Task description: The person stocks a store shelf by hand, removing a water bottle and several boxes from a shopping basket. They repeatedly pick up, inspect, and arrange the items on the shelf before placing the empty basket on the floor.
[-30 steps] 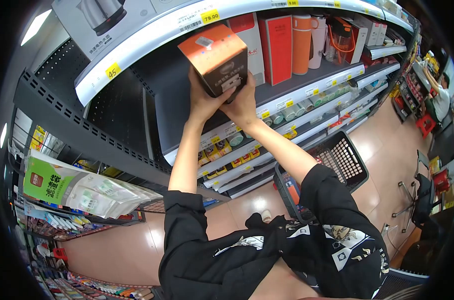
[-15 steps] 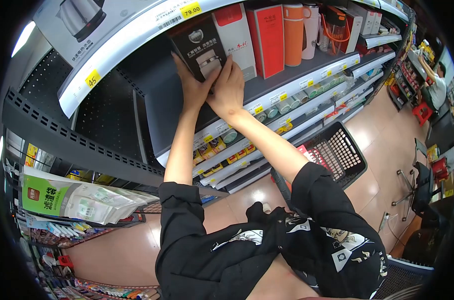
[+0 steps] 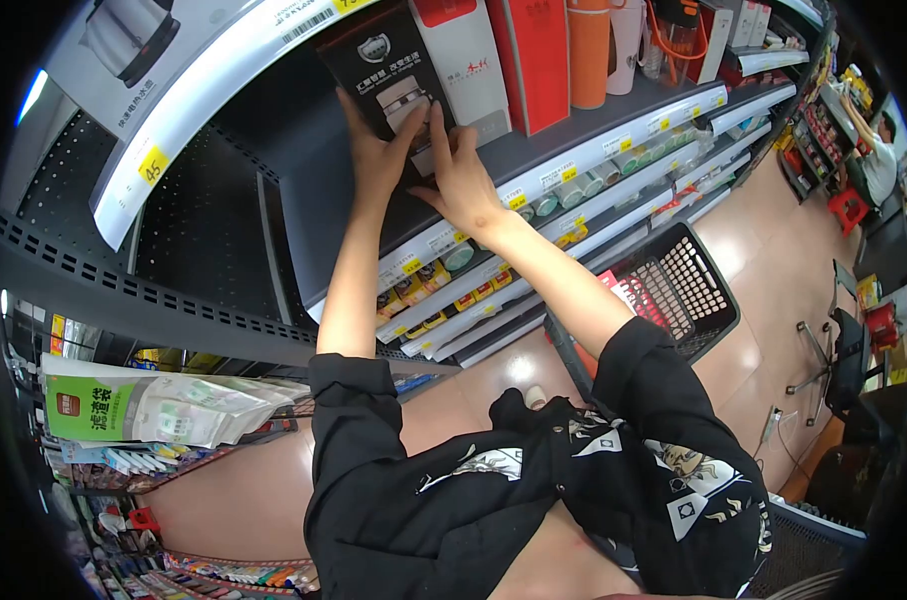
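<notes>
A black box (image 3: 382, 62) with white lettering and a picture of a cup-like item stands on the dark shelf, tilted in my view. My left hand (image 3: 378, 155) is around its lower left side, with the thumb across the front and the other fingers along the left edge. Close by, my right hand (image 3: 462, 182) has its fingertips at the box's lower right front, while its thumb sticks out apart below. Right beside the black box is a white box with a red top (image 3: 464, 70), and past it a red box (image 3: 534, 65).
An orange bottle (image 3: 588, 55) and a pale bottle (image 3: 626, 45) stand farther right. Lower shelves carry jars and yellow packets. On the floor is a black shopping basket (image 3: 716, 318). Green-and-white packs (image 3: 94, 405) hang at left. A seated person (image 3: 879, 165) is at far right.
The right hand has loosened, its thumb now spread away from the box. The left hand stays on the box. My view has shifted, so the shelf goods appear higher.
</notes>
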Motion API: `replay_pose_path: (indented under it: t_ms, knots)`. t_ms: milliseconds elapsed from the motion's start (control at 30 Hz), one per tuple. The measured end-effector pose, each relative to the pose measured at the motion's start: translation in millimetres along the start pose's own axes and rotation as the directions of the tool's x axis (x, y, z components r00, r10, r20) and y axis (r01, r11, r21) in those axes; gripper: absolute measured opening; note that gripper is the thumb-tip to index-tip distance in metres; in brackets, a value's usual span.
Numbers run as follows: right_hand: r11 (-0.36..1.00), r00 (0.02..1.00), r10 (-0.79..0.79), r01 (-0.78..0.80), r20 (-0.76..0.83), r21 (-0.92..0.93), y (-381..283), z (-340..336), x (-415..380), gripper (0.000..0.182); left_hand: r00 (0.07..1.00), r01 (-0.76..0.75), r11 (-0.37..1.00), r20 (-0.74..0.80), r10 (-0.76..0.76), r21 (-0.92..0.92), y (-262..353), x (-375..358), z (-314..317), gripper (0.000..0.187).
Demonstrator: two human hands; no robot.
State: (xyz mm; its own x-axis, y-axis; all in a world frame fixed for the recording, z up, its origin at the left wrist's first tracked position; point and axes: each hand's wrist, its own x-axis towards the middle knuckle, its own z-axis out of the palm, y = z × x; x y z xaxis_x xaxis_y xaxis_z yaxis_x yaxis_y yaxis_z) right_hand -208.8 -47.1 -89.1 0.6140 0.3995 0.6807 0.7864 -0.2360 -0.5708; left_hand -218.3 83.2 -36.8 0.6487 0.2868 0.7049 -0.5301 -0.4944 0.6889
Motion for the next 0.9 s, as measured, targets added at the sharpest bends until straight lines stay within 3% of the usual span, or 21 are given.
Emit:
replay_pose_path:
  t_ms: [167, 267, 300, 367, 400, 433, 467, 500, 533, 567, 600, 633, 667, 700, 733, 767, 833, 867, 900]
  knots:
    - [0.998, 0.998, -0.054, 0.054, 0.023, -0.041, 2.2, -4.4, 2.0, 0.109, 0.998, 0.055, 0.997, -0.005, -0.055, -0.053, -4.0, -0.1, 1.2, 0.097]
    - [0.997, 0.994, -0.074, 0.076, 0.082, -0.013, 5.7, -13.4, 1.0, 0.104, 0.973, 0.23, 0.966, 0.045, -0.226, -0.121, 2.0, -3.1, -1.1, 0.105]
    - [0.996, 0.992, -0.093, 0.093, 0.087, 0.012, 8.7, -20.8, -1.9, 0.101, 0.992, 0.126, 0.987, -0.04, -0.123, 0.101, -26.4, -1.2, -8.2, 0.111]
    - [0.995, 0.997, -0.062, 0.058, 0.056, 0.077, 12.6, -45.4, -16.2, 0.092, 0.987, 0.132, 0.986, -0.099, -0.123, 0.099, -0.5, -14.9, 0.0, 0.112]
    - [0.989, 0.994, -0.108, 0.108, -0.005, 0.102, 19.2, -62.8, -27.3, 0.086, 0.984, 0.128, 0.951, -0.155, -0.087, 0.282, 7.7, -24.8, -0.6, 0.109]
    - [0.978, 0.985, -0.159, 0.166, -0.067, 0.123, 29.0, -84.4, -40.2, 0.08, 0.988, 0.031, 0.918, -0.153, 0.033, 0.396, 22.9, -39.4, -1.7, 0.102]
    - [0.979, 0.978, -0.16, 0.174, -0.133, 0.105, 39.9, -106.6, -57.4, 0.065, 0.958, -0.106, 0.969, -0.239, 0.16, 0.224, 44.3, -59.6, 10.8, 0.085]
    - [0.987, 0.97, -0.137, 0.15, -0.2, 0.055, 56.9, -123.3, -78.0, 0.057, 0.923, -0.233, 0.94, -0.248, 0.294, 0.249, 62.0, -82.1, 21.2, 0.068]
    - [0.997, 0.973, -0.035, 0.048, -0.226, 0.052, 78.7, -137.9, -101.4, 0.049, 0.909, -0.29, 0.907, -0.207, 0.36, 0.304, 70.6, -108.7, 31.8, 0.057]
    - [0.995, 0.973, 0.099, -0.101, -0.21, 0.002, 115.9, -146.3, -130.9, 0.043, 0.91, -0.359, 0.913, -0.143, 0.389, 0.194, 70.7, -136.6, 46.0, 0.054]
    - [0.953, 0.939, 0.3, -0.301, -0.169, 0.025, 144.6, -153.5, -162.4, 0.039, 0.948, -0.314, 0.932, 0.004, 0.318, 0.184, 66.8, -167.7, 55.3, 0.052]
    - [0.848, 0.853, 0.514, -0.521, -0.091, -0.096, 171.3, -160.6, -197.1, 0.043, 0.974, -0.208, 0.965, 0.124, 0.19, 0.16, 57.0, -200.9, 70.6, 0.045]
    - [0.779, 0.788, 0.616, -0.609, 0.003, -0.147, 195.6, -163.9, -233.3, 0.056, 0.964, -0.112, 0.972, 0.26, 0.056, 0.207, 53.0, -224.9, 88.8, 0.041]
    - [0.786, 0.816, 0.571, -0.513, 0.088, -0.346, 227.6, -162.8, -279.1, 0.081, 0.912, 0.128, 0.972, 0.362, -0.194, 0.197, 46.4, -249.3, 108.6, 0.04]
    - [0.683, 0.652, 0.712, -0.556, 0.261, -0.474, 233.1, -165.6, -310.7, 0.104, 0.845, 0.26, 0.944, 0.424, -0.325, 0.205, 34.3, -272.9, 127.1, 0.041]
    - [0.553, 0.466, 0.829, -0.608, 0.308, -0.569, 220.6, -162.5, -326.2, 0.123, 0.756, 0.387, 0.895, 0.48, -0.445, 0.22, 17.5, -301.0, 143.9, 0.042]
    - [0.523, 0.37, 0.852, -0.629, 0.37, -0.575, 210.7, -155.2, -355.6, 0.134, 0.416, 0.781, 0.576, 0.489, -0.767, 0.241, -36.4, -379.3, 178.2, 0.052]
    - [0.489, 0.331, 0.872, -0.637, 0.361, -0.596, 204.5, -150.0, -362.9, 0.135, 0.403, 0.79, 0.564, 0.488, -0.774, 0.241, -43.0, -391.2, 193.2, 0.052]
    - [0.456, 0.292, 0.889, -0.643, 0.353, -0.616, 201.7, -145.7, -369.6, 0.135, 0.204, 0.905, 0.343, 0.452, -0.868, 0.251, -46.5, -400.2, 208.2, 0.06]
